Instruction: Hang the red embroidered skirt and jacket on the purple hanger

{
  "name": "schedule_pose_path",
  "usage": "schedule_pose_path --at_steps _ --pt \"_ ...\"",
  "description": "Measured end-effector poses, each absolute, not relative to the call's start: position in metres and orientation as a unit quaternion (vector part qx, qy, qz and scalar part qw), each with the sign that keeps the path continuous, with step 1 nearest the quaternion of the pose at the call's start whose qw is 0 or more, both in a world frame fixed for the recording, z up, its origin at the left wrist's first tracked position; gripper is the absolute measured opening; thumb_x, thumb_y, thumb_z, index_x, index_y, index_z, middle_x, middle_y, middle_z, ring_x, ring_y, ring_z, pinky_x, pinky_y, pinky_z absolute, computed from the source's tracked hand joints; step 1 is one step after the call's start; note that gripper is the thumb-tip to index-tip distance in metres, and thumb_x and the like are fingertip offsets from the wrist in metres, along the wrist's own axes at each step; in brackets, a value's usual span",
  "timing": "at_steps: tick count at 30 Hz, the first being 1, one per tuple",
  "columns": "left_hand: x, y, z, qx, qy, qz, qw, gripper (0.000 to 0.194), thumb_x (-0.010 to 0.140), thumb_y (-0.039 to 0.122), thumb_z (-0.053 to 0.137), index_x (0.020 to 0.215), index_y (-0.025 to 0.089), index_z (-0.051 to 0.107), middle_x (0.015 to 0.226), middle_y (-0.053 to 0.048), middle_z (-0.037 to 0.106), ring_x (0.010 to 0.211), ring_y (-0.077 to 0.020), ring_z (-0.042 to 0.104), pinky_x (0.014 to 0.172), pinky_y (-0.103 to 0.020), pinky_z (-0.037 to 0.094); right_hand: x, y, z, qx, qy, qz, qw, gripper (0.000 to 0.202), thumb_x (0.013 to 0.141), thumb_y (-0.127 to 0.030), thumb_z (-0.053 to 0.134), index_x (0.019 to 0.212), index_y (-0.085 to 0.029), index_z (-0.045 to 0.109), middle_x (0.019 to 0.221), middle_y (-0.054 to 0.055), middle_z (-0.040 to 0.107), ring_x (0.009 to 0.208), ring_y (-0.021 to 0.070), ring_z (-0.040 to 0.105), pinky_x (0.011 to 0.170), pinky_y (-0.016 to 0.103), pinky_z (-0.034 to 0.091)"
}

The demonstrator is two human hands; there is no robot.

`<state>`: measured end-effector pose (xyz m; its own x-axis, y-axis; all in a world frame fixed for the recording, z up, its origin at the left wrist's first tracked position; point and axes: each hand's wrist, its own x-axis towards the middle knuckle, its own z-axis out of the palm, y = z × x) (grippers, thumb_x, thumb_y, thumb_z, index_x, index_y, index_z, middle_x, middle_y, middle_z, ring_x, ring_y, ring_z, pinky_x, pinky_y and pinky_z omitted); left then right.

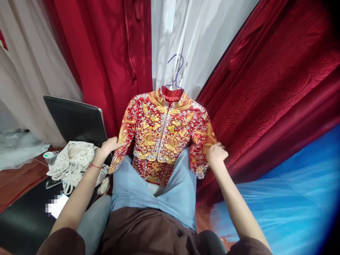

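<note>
A red jacket (166, 124) with gold and silver embroidery faces me upright, its front closed along the middle and its sleeves spread. It hangs on a purple wire hanger (177, 76), whose hook rises above the collar. My left hand (109, 145) pinches the sleeve on the left, thumb on top and the other fingers mostly hidden behind it. On the opposite side, my right hand (216, 154) is closed on the edge of the other sleeve. Below the jacket's hem shows a matching red and gold piece (151, 171), between my knees in light blue trousers (130, 187).
A black chair back (75, 118) stands at left, beside a bunched spotted white cloth (73, 159) and a phone with a lit screen (58, 206) on a black seat (23, 212). Dark red garments (265, 81) hang at right above blue tulle (289, 198). White fabric (204, 42) hangs behind.
</note>
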<state>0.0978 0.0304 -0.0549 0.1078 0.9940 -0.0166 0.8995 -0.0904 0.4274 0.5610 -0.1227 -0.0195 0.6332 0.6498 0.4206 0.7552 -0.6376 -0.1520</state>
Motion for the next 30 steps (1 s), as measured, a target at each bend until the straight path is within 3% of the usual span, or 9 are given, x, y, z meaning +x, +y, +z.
schedule_pose_path --at_steps 5,14,17,21,26,30 --pt "0.137 0.013 -0.038 0.711 0.650 0.266 0.041 0.067 0.086 0.057 0.053 0.130 0.006 0.047 0.124 -0.028 0.062 0.118 -0.0432 0.060 0.097 -0.051 0.047 0.533 -0.108 0.001 -0.803 -0.493 -0.275 0.194 0.044 0.090 -0.030 0.041 0.124 -0.003 0.051 0.114 0.032 0.057 0.105 0.0415 0.056 0.084 0.050 0.044" --pt "0.209 0.040 0.040 0.747 0.475 0.462 -0.062 0.058 0.092 0.049 0.052 0.136 0.013 0.046 0.142 -0.023 0.049 0.135 -0.0369 0.045 0.112 -0.048 0.037 0.516 -0.056 0.052 -0.699 -0.608 -0.262 0.270 0.039 0.094 -0.031 0.040 0.121 -0.006 0.056 0.120 0.026 0.058 0.108 0.0338 0.054 0.090 0.045 0.042" --pt "0.240 0.057 0.073 0.791 0.393 0.462 -0.086 0.058 0.092 0.050 0.051 0.139 0.016 0.045 0.149 -0.019 0.046 0.141 -0.0343 0.039 0.118 -0.050 0.030 0.501 -0.036 0.062 -0.648 -0.681 -0.150 0.306 0.026 0.094 -0.030 0.044 0.102 -0.014 0.063 0.101 0.016 0.068 0.092 0.0247 0.060 0.083 0.037 0.045" --pt "0.283 0.082 0.098 0.816 0.344 0.455 -0.097 0.072 0.090 0.062 0.052 0.141 0.012 0.043 0.150 -0.022 0.044 0.143 -0.0359 0.036 0.122 -0.052 0.020 0.461 -0.005 0.056 -0.623 -0.681 0.038 0.382 0.021 0.093 -0.035 0.053 0.087 -0.017 0.062 0.083 0.007 0.070 0.077 0.0188 0.064 0.077 0.032 0.049" --pt "0.304 0.103 0.099 0.787 0.392 0.474 -0.044 0.074 0.088 0.072 0.047 0.127 0.009 0.053 0.129 -0.025 0.058 0.132 -0.0412 0.046 0.114 -0.055 0.029 0.427 0.019 0.053 -0.566 -0.565 0.288 0.526 0.028 0.098 -0.044 0.050 0.091 -0.018 0.056 0.077 0.004 0.071 0.057 0.0139 0.066 0.059 0.026 0.052" --pt "0.304 0.097 0.093 0.765 0.412 0.492 -0.056 0.063 0.096 0.065 0.032 0.116 0.011 0.058 0.120 -0.023 0.062 0.128 -0.0397 0.049 0.111 -0.055 0.031 0.422 0.025 0.062 -0.542 -0.507 0.359 0.566 0.037 0.100 -0.051 0.046 0.085 -0.017 0.054 0.070 0.005 0.070 0.050 0.0111 0.064 0.051 0.021 0.049"
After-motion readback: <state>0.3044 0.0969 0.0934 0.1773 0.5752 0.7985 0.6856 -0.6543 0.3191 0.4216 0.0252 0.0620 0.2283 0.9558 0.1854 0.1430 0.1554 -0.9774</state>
